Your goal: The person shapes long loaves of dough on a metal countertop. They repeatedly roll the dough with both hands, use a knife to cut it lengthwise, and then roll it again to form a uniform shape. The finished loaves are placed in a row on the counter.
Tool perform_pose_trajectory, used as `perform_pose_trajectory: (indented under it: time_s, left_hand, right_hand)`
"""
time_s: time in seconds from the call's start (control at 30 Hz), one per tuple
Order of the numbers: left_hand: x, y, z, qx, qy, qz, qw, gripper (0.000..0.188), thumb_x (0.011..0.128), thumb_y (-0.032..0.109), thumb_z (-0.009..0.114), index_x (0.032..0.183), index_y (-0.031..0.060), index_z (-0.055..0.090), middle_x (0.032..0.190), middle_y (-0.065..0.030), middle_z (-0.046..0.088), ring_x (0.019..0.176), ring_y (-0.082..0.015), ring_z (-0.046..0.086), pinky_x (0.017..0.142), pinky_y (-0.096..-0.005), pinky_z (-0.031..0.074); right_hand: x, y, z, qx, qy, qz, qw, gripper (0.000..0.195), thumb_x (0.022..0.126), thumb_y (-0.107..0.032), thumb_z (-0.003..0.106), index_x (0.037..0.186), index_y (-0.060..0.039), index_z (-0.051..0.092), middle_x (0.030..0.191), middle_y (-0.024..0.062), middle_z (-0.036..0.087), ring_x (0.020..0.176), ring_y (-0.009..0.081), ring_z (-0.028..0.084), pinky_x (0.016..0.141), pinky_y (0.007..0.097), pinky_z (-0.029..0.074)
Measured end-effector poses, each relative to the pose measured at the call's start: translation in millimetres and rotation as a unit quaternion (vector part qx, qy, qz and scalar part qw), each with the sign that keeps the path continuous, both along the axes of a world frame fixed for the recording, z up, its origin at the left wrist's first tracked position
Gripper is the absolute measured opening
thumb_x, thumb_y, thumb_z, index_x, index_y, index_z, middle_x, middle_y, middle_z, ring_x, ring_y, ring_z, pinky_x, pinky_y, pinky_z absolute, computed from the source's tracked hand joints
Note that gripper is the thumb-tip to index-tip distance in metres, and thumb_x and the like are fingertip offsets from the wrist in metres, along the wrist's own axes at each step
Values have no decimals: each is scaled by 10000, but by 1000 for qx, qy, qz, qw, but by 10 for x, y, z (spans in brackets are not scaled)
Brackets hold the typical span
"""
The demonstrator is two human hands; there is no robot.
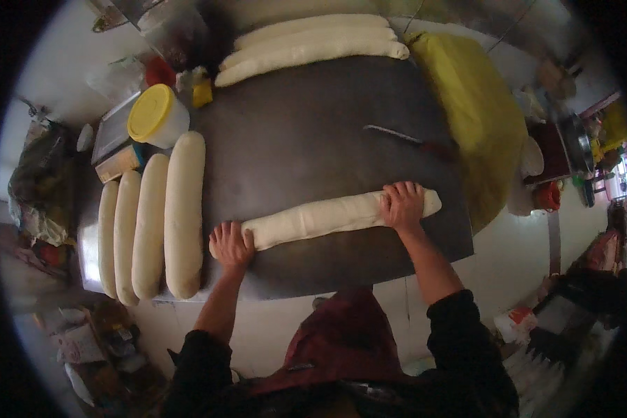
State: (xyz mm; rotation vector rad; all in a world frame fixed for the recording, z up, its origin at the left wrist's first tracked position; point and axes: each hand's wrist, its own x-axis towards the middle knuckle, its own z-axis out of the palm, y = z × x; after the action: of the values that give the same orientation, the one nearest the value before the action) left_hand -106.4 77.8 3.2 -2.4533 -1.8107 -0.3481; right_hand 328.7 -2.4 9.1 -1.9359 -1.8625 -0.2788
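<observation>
A long roll of pale dough point(313, 217) lies across the near part of the dark worktop point(292, 141), slanting up to the right. Its surface looks uneven, with a seam or fold along the front. My left hand point(232, 244) is laid over its left end, fingers forward and thumb along the roll. Near the other end, my right hand point(403, 205) curls over the dough, and a short tip sticks out beyond it. Beside my left hand stand several smooth, thick dough logs point(184, 219), side by side and pointing away from me.
More dough rolls point(313, 49) lie along the far edge. A knife with a dark handle point(392, 133) rests at the right. Yellow sheeting point(470, 115) bulges beside the right edge. A white tub with a yellow lid point(170, 123) and a small box point(119, 163) stand back left.
</observation>
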Motion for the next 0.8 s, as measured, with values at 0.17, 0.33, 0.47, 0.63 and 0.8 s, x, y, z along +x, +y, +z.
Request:
perform_pose_trajectory:
  time_s: [0.17, 0.33, 0.47, 0.63, 0.8]
  left_hand:
    - [-96, 390, 51, -3, -45, -85, 995, 340, 859, 313, 541, 1090, 84, 641, 1106, -139, 620, 1080, -353, 537, 965, -511, 370]
    - [-193, -265, 63, 67, -71, -106, 990, 431, 874, 264, 582, 1263, 80, 563, 1267, -151, 551, 1194, -367, 483, 1045, -518, 329]
    - [54, -818, -156, 95, -143, 4, 985, 515, 864, 238, 629, 1345, 87, 525, 1344, -140, 510, 1273, -376, 429, 1101, -542, 268]
    - [1255, -1213, 3, 46, -123, -107, 986, 466, 891, 284, 585, 1324, 115, 553, 1308, -102, 552, 1260, -321, 464, 1100, -553, 243]
    - [1485, -883, -75, 61, -104, -45, 992, 395, 889, 282, 533, 1239, 111, 596, 1240, -106, 585, 1196, -320, 498, 1059, -572, 287]
  right_hand:
    - [145, 383, 95, -5, -14, 43, 999, 242, 825, -297, 648, 962, -100, 680, 1055, 65, 630, 1061, 288, 552, 935, 512, 394]
    - [55, -212, 105, 32, 13, 52, 998, 355, 816, -246, 673, 1132, -87, 648, 1225, 100, 586, 1212, 329, 496, 1081, 567, 292]
    - [-451, -573, 207, 56, 54, -35, 996, 462, 812, -205, 666, 1244, -62, 590, 1326, 130, 525, 1273, 372, 453, 1097, 584, 262]
    - [-1583, -669, 89, 21, 43, 51, 998, 444, 861, -270, 587, 1255, -66, 600, 1331, 115, 552, 1281, 346, 454, 1090, 611, 251]
    - [-1577, -320, 7, 38, 46, 3, 998, 339, 854, -311, 606, 1112, -99, 669, 1131, 81, 638, 1144, 294, 543, 1015, 566, 346]
